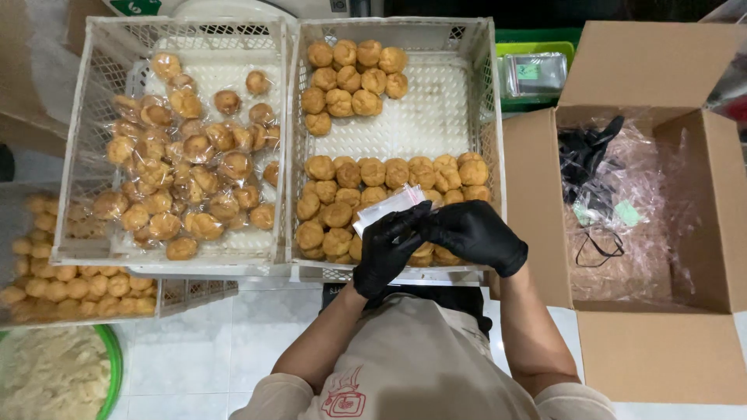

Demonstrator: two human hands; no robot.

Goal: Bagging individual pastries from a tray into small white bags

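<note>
Both hands (gloved) L (pixel 387 250) & R (pixel 475 233) pinch clear bag (pixel 385 208) over crate (pixel 490 117).

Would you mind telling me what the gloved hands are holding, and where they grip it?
Both hands hold a small clear plastic bag: the left hand and the right hand pinch its near end.

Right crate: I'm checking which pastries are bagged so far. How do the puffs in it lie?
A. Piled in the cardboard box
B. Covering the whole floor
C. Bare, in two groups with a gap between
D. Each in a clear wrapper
C: the puffs in the right crate are bare, in two groups with white floor between; both gloved hands hold a clear bag above them.
</note>
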